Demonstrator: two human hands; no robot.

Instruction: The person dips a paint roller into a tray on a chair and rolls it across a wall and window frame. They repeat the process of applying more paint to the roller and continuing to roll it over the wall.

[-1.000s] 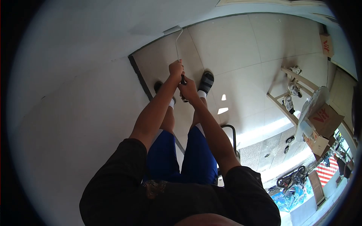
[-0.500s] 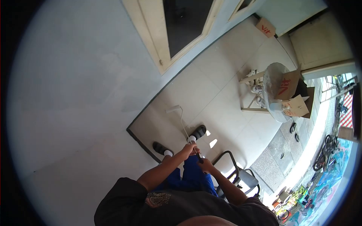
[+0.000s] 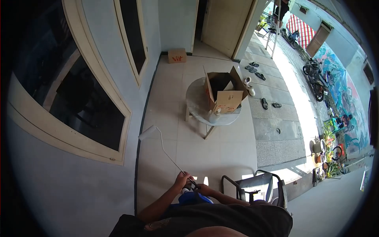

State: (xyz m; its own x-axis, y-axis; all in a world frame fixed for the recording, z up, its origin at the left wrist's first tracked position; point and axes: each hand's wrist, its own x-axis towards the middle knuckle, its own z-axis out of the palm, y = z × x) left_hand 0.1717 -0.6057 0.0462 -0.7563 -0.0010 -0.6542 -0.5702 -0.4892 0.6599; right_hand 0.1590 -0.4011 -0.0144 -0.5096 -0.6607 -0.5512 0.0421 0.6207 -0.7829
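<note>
Both my hands are on a paint roller [image 3: 147, 133] with a white sleeve and a thin bent metal rod. My left hand [image 3: 182, 181] is closed round the rod close to the handle. Further back, my right hand [image 3: 203, 190] closes on the dark handle, its fingers partly hidden. The roller head points forward and left, over the tiled floor beside the wall base, apart from the wall as far as I can tell.
A round table [image 3: 196, 94] ahead bears an open cardboard box [image 3: 229, 100] and a bottle [image 3: 214, 117]. A chair [image 3: 256, 185] stands close on my right. Windows [image 3: 118, 152] line the left wall. A person [image 3: 281, 12] is on a ladder [image 3: 273, 41] far off.
My view has swung up and round from the wall and floor towards the table and doorway. Both hands keep hold of the paint roller, whose head now appears further left in view.
</note>
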